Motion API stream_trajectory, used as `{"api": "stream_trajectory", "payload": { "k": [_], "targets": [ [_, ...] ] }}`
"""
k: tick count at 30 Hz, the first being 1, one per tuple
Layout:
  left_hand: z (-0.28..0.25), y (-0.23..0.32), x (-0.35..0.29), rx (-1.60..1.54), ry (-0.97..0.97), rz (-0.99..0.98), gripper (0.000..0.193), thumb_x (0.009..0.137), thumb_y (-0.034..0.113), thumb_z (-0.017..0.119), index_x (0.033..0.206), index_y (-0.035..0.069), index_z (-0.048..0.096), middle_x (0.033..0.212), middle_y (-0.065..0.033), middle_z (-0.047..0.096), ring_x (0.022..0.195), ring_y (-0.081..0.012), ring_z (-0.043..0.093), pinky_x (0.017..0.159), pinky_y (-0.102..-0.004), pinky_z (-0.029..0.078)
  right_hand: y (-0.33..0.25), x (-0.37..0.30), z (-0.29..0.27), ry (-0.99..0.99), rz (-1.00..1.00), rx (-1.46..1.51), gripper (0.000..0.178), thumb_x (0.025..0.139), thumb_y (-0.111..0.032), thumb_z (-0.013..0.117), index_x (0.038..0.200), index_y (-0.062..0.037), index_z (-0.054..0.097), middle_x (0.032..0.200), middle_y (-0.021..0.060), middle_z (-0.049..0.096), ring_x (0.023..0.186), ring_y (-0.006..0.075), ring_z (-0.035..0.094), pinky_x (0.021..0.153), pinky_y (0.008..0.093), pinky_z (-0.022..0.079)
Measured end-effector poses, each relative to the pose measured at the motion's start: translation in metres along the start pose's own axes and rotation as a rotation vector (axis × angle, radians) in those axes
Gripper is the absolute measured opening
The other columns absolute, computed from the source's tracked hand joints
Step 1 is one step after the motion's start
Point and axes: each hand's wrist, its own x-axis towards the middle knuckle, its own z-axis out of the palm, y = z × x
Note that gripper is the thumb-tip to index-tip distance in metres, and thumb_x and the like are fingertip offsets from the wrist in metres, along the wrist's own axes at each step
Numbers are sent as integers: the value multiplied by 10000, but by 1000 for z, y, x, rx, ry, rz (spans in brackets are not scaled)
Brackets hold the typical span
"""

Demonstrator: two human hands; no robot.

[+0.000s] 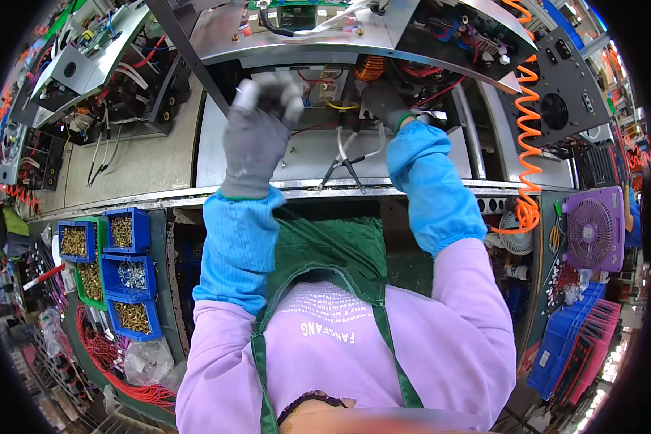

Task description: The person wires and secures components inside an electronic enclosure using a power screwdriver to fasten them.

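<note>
Left glove [257,148] reads to me as matt grey cloth; right glove [385,103] same. Sleeve covers [239,246]: ribbed cloth. Far chassis [372,45]: smooth metal, soft sheen. Near apron [329,242]: slightly glossy fabric. Left, I make out smooth plastic bins [132,295], shiny metal screws [132,316]. Right, glossy plastic-looking coiled hose [530,137].

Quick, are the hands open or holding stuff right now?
Left hand: blurred, part-curled; can't tell if it holds anything.
Right hand: near the small orange coil, grip hidden; can't tell.
</note>
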Motion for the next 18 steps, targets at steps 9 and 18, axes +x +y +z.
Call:
{"api": "stream_trajectory", "payload": {
  "k": [9, 18],
  "targets": [
    [-63, -118, 13, 848, 268, -292, 289, 882, 135, 551, 1107, -46, 560, 972, -93, 595, 896, -192, 585, 818, -303, 510, 3, -23, -11, -134, 269, 520, 431, 903, -404, 482, 923, 13, 590, 945, 193, 622, 894, 364, 587, 787, 424, 448],
    [-60, -166, 68, 611, 376, -506, 214, 898, 164, 516, 1046, 21, 571, 897, -126, 635, 773, -220, 623, 678, -307, 497, -30, -39, -36, 2, 251, 527, 366, 908, -347, 479, 922, 7, 570, 809, 175, 613, 743, 285, 596, 698, 381, 459]
  ]
}}
